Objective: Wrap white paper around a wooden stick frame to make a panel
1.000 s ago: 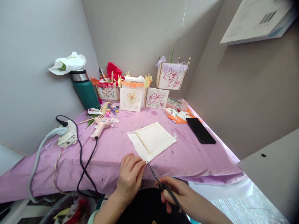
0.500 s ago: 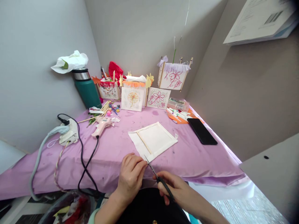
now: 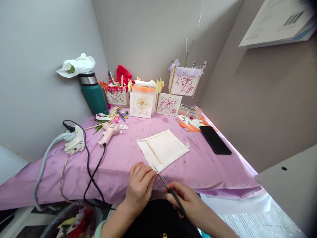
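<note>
My right hand (image 3: 189,200) is closed around the handle of a pair of scissors with black handles (image 3: 175,198). The thin metal blades point up and left, past the fingertips of my left hand (image 3: 140,183). Those fingers are curled and pinched together close to the blades; what they hold, if anything, is hidden. Just beyond both hands, a square of white cloth or paper (image 3: 170,148) lies on the table with its borders folded over. A thin wooden stick (image 3: 153,152) lies along its left side, where an unfolded white flap sticks out.
A pink glue gun (image 3: 109,134), a power strip (image 3: 75,140) and looping black cables are on the left. Decorated boxes and panels stand at the back beside a green bottle (image 3: 94,97). Markers (image 3: 189,121) and a black phone (image 3: 215,139) lie right. A bin (image 3: 71,219) is below.
The whole scene has shifted slightly to the right in view. Both hands and the scissors keep nearly the same pose; the right hand's lower fingers show a little less below the handle.
</note>
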`<state>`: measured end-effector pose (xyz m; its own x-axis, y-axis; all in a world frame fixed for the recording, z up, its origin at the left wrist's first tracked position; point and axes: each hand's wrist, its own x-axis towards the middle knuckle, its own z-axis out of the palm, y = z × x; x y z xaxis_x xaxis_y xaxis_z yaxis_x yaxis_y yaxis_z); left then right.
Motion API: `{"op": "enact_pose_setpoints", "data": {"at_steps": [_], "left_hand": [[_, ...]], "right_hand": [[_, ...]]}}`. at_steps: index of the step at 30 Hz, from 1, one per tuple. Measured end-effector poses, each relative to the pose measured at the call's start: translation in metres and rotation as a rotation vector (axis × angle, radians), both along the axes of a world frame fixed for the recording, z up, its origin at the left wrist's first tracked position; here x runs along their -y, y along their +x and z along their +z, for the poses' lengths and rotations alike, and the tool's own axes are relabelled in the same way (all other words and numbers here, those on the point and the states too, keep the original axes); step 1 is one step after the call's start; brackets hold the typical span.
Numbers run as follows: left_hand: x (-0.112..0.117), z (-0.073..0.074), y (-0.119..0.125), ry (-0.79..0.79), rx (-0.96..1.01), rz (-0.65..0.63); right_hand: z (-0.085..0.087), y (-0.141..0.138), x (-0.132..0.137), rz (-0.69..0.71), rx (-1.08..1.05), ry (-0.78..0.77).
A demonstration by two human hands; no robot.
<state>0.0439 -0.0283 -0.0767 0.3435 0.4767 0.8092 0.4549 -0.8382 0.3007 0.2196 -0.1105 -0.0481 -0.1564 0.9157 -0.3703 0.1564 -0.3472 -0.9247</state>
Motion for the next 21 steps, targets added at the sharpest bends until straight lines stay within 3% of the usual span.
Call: {"op": "enact_pose_setpoints", "data": {"at_steps": [5, 14, 21], "left_hand": [[0.0, 0.0, 0.0, -0.005, 0.001, -0.009], [0.001, -0.003, -0.003, -0.023, 0.037, -0.011], [0.001, -0.004, -0.002, -0.048, 0.068, -0.02]], "right_hand": [[0.001, 0.0, 0.001, 0.012, 0.018, -0.003], [0.028, -0.002, -0.002, 0.118, 0.023, -0.107], [0.02, -0.008, -0.016, 0.08, -0.018, -0.097]]}}
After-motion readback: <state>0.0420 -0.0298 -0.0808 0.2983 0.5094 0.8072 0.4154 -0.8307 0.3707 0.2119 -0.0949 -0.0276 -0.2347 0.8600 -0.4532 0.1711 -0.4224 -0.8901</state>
